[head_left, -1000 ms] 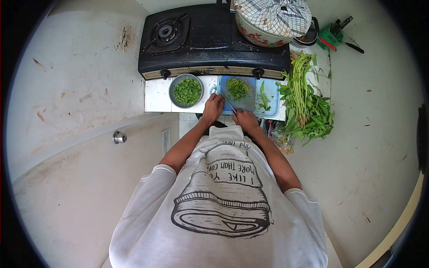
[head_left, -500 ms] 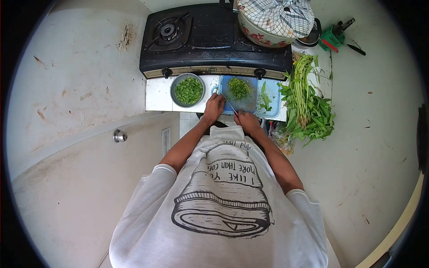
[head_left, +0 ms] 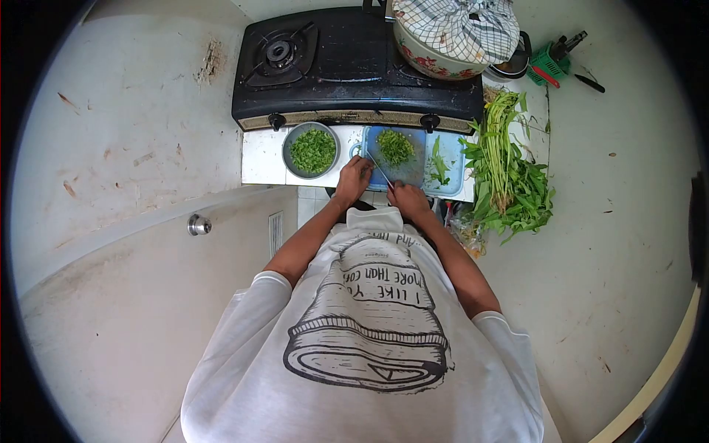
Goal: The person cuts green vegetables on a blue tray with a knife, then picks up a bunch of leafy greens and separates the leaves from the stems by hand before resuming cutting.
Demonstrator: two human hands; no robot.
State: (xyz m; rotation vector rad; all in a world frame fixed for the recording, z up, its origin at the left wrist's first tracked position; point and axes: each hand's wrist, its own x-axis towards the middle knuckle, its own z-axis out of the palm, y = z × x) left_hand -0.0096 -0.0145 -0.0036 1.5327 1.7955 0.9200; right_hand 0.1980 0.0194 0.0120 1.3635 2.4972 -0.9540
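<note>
My right hand [head_left: 408,199] is closed round the handle of a knife [head_left: 380,170], whose thin blade slants up and left over the blue cutting board [head_left: 415,173]. Curled at the board's left edge, close to the knife's tip, is my left hand [head_left: 356,177]. Its fingers are pressed together, and anything in them is hidden. A heap of chopped greens [head_left: 395,148] lies on the board just beyond both hands. To the left stands a grey bowl [head_left: 285,164] filled with chopped greens [head_left: 312,151]. Several loose leaves [head_left: 440,166] rest on the board's right side.
A bunch of long-stemmed leafy greens [head_left: 509,162] lies at the right. Behind the board is a black gas stove [head_left: 347,88], bearing a floral pot [head_left: 439,63] under a checked cloth [head_left: 458,29]. A green basket [head_left: 546,63] with utensils sits at the back right.
The knife blade has shifted and tilted very slightly near my left fingers. Both hands stay in almost the same place, and the greens look unchanged.
</note>
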